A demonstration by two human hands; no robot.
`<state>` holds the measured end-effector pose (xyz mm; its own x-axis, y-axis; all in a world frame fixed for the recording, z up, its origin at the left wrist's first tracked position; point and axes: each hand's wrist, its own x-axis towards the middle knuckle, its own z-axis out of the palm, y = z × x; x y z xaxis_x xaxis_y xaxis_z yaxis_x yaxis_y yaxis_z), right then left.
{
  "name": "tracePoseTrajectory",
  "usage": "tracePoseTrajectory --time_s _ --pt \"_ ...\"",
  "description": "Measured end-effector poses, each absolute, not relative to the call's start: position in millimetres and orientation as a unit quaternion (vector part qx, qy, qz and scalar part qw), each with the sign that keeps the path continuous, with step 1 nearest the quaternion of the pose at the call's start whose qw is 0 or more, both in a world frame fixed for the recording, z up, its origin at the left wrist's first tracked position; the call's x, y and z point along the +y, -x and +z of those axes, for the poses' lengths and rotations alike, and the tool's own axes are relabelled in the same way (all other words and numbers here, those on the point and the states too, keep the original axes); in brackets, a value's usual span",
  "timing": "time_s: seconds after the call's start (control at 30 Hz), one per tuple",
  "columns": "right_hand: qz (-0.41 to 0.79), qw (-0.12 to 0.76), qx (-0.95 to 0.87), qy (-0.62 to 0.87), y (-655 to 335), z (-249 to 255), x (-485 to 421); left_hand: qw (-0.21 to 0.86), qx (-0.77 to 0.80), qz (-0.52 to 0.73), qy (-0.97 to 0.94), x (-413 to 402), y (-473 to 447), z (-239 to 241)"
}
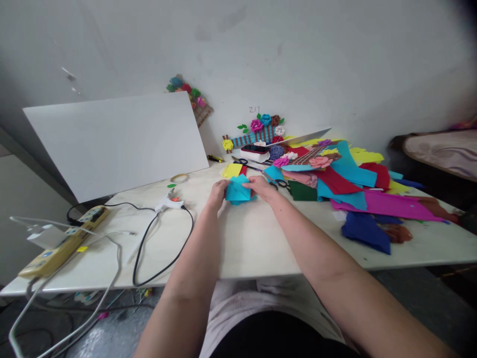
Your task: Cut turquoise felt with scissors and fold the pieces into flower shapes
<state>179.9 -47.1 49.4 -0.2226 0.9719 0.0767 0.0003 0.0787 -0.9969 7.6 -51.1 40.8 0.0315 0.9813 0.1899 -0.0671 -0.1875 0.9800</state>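
Light-blue paper squares (238, 190) are held just above the table, between my two hands. My left hand (219, 193) pinches their left edge. At their upper right, my right hand (261, 188) grips the paper with thumb and fingers. The squares look loosely stacked, with corners out of line; how many there are I cannot tell. Right behind them lie a yellow paper piece (232, 170) and a bit of red paper (243, 170). Dark-handled scissors (280, 183) rest just beyond my right hand.
A white glue gun (168, 203) with a black cord lies left, near a tape ring (179, 178) and a power strip (70, 238). A white board (119, 144) leans on the wall. Coloured paper sheets (350, 174) pile up right. A phone (255, 149) sits on a white box.
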Motion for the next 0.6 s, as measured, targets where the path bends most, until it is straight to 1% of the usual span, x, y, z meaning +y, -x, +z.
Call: tracePoseTrajectory --time_s 0.3,0.6 --pt "0.542 0.457 -0.571 0.415 -181.8 51.8 -49.4 0.519 0.394 0.486 -0.582 -55.6 -5.0 42.3" --pt "0.539 0.457 -0.584 0.401 -184.4 47.3 -45.3 0.539 0.392 0.489 -0.563 -56.4 -3.9 44.9"
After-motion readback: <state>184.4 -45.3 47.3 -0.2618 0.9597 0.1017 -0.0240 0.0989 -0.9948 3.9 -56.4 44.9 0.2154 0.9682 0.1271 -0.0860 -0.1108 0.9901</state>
